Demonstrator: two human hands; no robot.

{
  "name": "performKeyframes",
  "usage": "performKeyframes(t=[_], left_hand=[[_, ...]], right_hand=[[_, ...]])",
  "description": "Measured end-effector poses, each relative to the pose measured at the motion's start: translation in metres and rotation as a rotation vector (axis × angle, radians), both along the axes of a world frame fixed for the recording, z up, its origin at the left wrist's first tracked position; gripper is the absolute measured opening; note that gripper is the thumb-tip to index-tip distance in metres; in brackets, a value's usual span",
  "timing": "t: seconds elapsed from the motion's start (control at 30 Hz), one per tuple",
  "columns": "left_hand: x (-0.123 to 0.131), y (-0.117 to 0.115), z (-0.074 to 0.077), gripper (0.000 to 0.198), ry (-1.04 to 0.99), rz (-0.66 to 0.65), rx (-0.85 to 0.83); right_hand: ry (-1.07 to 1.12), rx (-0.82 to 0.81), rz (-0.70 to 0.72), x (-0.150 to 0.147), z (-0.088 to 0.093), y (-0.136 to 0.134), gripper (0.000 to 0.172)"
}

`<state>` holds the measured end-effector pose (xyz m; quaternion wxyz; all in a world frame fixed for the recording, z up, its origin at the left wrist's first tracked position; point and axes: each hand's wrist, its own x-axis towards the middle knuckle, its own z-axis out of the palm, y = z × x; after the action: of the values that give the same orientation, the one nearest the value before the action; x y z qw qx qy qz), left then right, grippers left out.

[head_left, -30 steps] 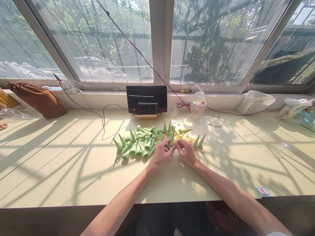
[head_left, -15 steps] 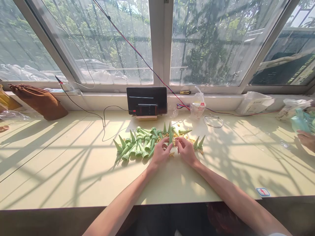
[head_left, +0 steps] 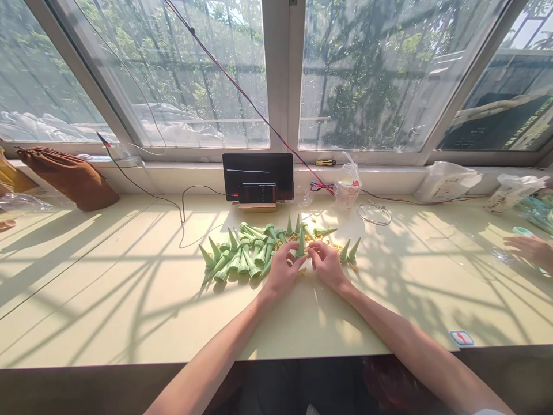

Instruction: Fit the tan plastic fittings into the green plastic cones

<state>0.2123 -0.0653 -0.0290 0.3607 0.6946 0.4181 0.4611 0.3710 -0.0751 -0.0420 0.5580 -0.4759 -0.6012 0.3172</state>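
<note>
A heap of green cone-shaped plastic pieces (head_left: 242,253) lies on the pale yellow table (head_left: 129,300), mixed with small yellow bits (head_left: 319,245). My left hand (head_left: 283,271) rests at the heap's near edge, fingers curled, pinching the base of an upright green cone (head_left: 300,245). My right hand (head_left: 326,265) sits right beside it, fingers bent in a pinch against the same cone; what else it holds is too small to make out. Two more cones (head_left: 349,249) stand just right of my right hand.
A dark tablet (head_left: 258,173) with a phone stands at the back by the window sill, cables running from it. A brown bag (head_left: 69,176) lies far left, plastic bags (head_left: 447,178) at the back right. Another person's hand (head_left: 529,249) reaches in at the right edge.
My hands have closed together around an upright green cone and stayed near the heap. The other person's hand at the right edge has come in and lowered toward the table.
</note>
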Motion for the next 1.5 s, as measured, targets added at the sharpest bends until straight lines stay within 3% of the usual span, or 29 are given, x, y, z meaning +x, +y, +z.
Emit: performKeyframes(t=[0.5,0.87,1.07,1.5], left_hand=[[0.002,-0.001,0.0,0.028,0.037,0.033,0.079],[0.002,0.0,0.01,0.05,-0.197,0.042,-0.285],[0.002,-0.001,0.014,0.049,-0.228,0.039,-0.314],[-0.002,0.0,0.008,0.049,-0.214,-0.025,-0.305]], right_hand=[[0.091,-0.069,0.022,-0.002,0.003,0.0,0.029],[-0.024,-0.024,0.059,-0.002,0.004,-0.004,0.032],[-0.089,0.0,0.005,-0.001,0.003,-0.002,0.026],[-0.104,0.035,-0.008,0.001,-0.002,0.002,0.02]])
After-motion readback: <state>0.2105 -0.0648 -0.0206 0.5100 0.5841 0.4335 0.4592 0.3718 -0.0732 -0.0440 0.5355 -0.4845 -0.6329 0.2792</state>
